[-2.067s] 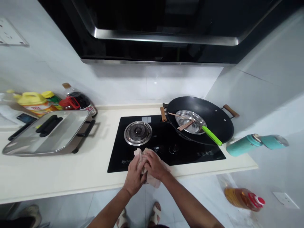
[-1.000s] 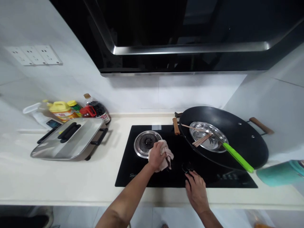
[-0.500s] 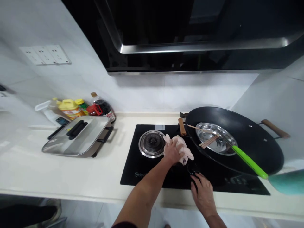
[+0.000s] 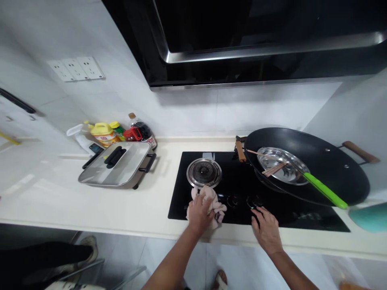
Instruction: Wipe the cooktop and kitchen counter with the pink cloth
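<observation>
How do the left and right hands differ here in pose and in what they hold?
The left hand holds a bunched pale pink cloth, while the right hand holds nothing.
The left hand is in front of the round burner; the right hand has its fingertips beside a control knob, though whether they touch it is unclear.
Both hands are bare and at the front of the black cooktop.

rect. lidded pan (image 4: 128, 166) | yel. jug (image 4: 103, 134) + dk btl (image 4: 144, 131) behind | wall sockets (image 4: 75, 69) abv
</observation>
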Available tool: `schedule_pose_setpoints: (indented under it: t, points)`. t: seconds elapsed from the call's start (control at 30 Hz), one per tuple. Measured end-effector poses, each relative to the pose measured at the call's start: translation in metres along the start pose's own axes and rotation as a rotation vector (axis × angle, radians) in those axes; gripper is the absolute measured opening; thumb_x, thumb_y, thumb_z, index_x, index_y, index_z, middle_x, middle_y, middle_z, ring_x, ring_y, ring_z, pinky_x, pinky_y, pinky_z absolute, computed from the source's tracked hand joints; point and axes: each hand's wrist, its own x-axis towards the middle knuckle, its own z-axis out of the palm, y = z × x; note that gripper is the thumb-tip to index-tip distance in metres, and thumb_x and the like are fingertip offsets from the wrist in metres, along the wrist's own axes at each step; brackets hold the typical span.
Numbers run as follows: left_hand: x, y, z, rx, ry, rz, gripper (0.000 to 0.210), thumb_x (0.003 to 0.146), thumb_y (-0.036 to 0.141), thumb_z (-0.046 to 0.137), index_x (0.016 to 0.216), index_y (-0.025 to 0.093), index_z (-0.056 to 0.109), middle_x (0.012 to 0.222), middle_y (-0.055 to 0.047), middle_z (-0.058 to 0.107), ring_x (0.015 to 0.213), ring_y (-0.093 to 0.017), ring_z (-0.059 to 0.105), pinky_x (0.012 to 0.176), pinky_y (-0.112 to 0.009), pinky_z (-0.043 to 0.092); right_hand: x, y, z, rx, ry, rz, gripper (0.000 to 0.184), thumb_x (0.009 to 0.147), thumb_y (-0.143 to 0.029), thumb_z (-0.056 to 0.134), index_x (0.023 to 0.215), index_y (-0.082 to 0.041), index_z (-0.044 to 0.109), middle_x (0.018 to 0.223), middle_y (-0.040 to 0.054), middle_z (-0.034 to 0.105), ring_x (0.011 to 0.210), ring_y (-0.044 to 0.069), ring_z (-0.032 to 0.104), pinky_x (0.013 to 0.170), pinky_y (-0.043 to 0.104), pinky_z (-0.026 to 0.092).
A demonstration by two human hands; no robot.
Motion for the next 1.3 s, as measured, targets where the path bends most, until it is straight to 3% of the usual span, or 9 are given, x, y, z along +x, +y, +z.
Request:
schedule_pose_setpoints:
  t: [0.13, 0.3, 0.4, 0.5, 0.67, 0.77, 0.87, 1.07, 1.3]
  points:
    - [-0.016, -0.049, -0.019, 0.104, 0.022, -0.115, 0.045, 0.085, 0.035, 0.071, 0.13, 0.035, 0.067, 0.143, -0.007, 0.059, 0.125, -0.03, 0.059, 0.096, -0.043, 0.051, -0.002, 0.0, 0.001, 0.002, 0.008, -0.019, 0.033, 0.104, -0.039, 0.043, 0.121, -0.022, 0.066, 0.128, 0.0126, 0.063, 0.127, 0.031, 0.054, 0.105, 0.051, 0.042]
    - [0.004, -0.085, -0.039, 0.187, 0.036, -0.329, 0.045, 0.091, 0.038, 0.065, 0.135, 0.029, 0.066, 0.155, -0.014, 0.05, 0.142, -0.036, 0.047, 0.11, -0.055, 0.043, -0.003, 0.005, 0.001, 0.009, 0.024, -0.05, 0.034, 0.104, -0.04, 0.044, 0.12, -0.021, 0.066, 0.124, 0.0132, 0.063, 0.123, 0.032, 0.055, 0.103, 0.051, 0.044]
    - [0.015, -0.076, -0.039, 0.218, 0.0, -0.458, 0.052, 0.091, 0.047, 0.065, 0.141, 0.031, 0.063, 0.159, -0.016, 0.046, 0.147, -0.04, 0.041, 0.113, -0.06, 0.039, -0.006, 0.007, -0.002, 0.025, 0.02, -0.065, 0.034, 0.104, -0.04, 0.045, 0.12, -0.02, 0.067, 0.122, 0.0134, 0.064, 0.12, 0.032, 0.056, 0.101, 0.051, 0.045]
    - [0.005, -0.052, -0.031, 0.205, -0.019, -0.4, 0.056, 0.089, 0.052, 0.067, 0.142, 0.035, 0.062, 0.16, -0.015, 0.045, 0.147, -0.042, 0.04, 0.114, -0.064, 0.035, -0.011, -0.005, -0.002, 0.071, 0.009, -0.105, 0.029, 0.104, -0.038, 0.047, 0.115, -0.021, 0.068, 0.118, 0.0119, 0.065, 0.116, 0.031, 0.058, 0.099, 0.05, 0.046]
    - [-0.032, -0.023, -0.017, 0.123, -0.017, -0.185, 0.064, 0.082, 0.055, 0.073, 0.142, 0.038, 0.061, 0.162, -0.012, 0.043, 0.148, -0.042, 0.037, 0.116, -0.066, 0.033, -0.004, -0.069, 0.018, 0.239, -0.099, -0.28, 0.022, 0.102, -0.026, 0.049, 0.11, -0.025, 0.07, 0.118, 0.0077, 0.065, 0.12, 0.026, 0.058, 0.1, 0.045, 0.047]
    - [-0.034, -0.033, -0.016, 0.088, -0.023, -0.136, 0.06, 0.083, 0.052, 0.072, 0.141, 0.037, 0.061, 0.162, -0.011, 0.043, 0.148, -0.04, 0.037, 0.117, -0.064, 0.033, 0.015, -0.107, 0.038, 0.215, -0.072, -0.215, 0.023, 0.103, -0.027, 0.048, 0.112, -0.023, 0.069, 0.124, 0.01, 0.064, 0.125, 0.028, 0.056, 0.103, 0.047, 0.047]
    - [-0.013, -0.062, -0.021, 0.075, -0.037, -0.164, 0.057, 0.085, 0.047, 0.072, 0.139, 0.036, 0.062, 0.162, -0.012, 0.044, 0.148, -0.039, 0.038, 0.116, -0.062, 0.035, 0.028, -0.125, 0.053, 0.112, -0.046, -0.139, 0.028, 0.105, -0.032, 0.044, 0.118, -0.021, 0.067, 0.13, 0.0133, 0.062, 0.128, 0.031, 0.054, 0.105, 0.051, 0.046]
    - [0.061, -0.132, -0.03, 0.051, -0.04, -0.225, 0.051, 0.087, 0.04, 0.07, 0.137, 0.034, 0.064, 0.16, -0.012, 0.046, 0.145, -0.037, 0.043, 0.114, -0.059, 0.038, 0.021, -0.13, 0.066, -0.056, -0.037, -0.15, 0.037, 0.106, -0.035, 0.039, 0.128, -0.019, 0.063, 0.136, 0.0156, 0.062, 0.135, 0.033, 0.051, 0.114, 0.054, 0.037]
    - [0.158, -0.169, -0.016, 0.002, -0.006, -0.248, 0.044, 0.09, 0.039, 0.067, 0.134, 0.035, 0.064, 0.156, -0.007, 0.05, 0.14, -0.033, 0.045, 0.115, -0.052, 0.038, 0.02, -0.13, 0.067, -0.15, -0.031, -0.187, 0.038, 0.107, -0.039, 0.036, 0.127, -0.019, 0.061, 0.135, 0.0147, 0.063, 0.134, 0.032, 0.053, 0.112, 0.051, 0.037]
